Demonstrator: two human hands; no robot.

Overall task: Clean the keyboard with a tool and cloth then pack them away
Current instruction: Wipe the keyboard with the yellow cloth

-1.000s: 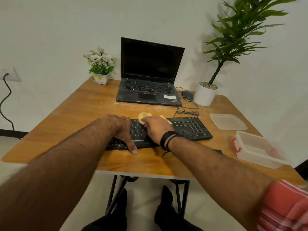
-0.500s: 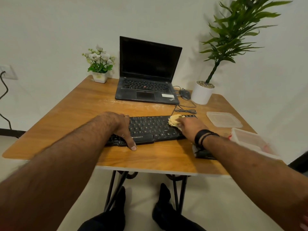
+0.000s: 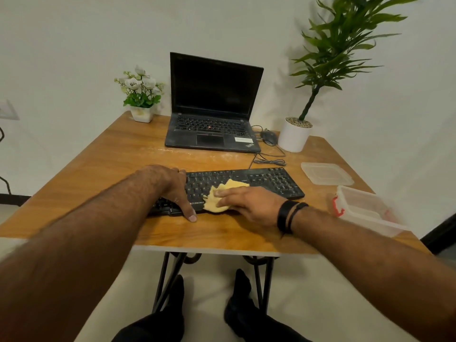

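A black keyboard (image 3: 271, 180) lies across the near middle of the wooden table (image 3: 103, 166). My left hand (image 3: 170, 186) rests on the keyboard's left end, thumb down on its front edge. My right hand (image 3: 249, 203) presses a crumpled yellow cloth (image 3: 225, 195) flat onto the keys near the keyboard's front middle. At the right edge stand a clear plastic box (image 3: 365, 211) with a red clip and, behind it, its loose lid (image 3: 325, 172). No cleaning tool shows; the arms hide part of the table.
An open black laptop (image 3: 212, 107) sits at the back, with a mouse (image 3: 269, 137) and coiled cable to its right. A small flower pot (image 3: 141, 95) stands at the back left, a tall potted plant (image 3: 294, 135) at the back right. My feet show under the table.
My right hand has swept the cloth from the keyboard's right part back left to its front middle. The left hand has stayed on the left end.
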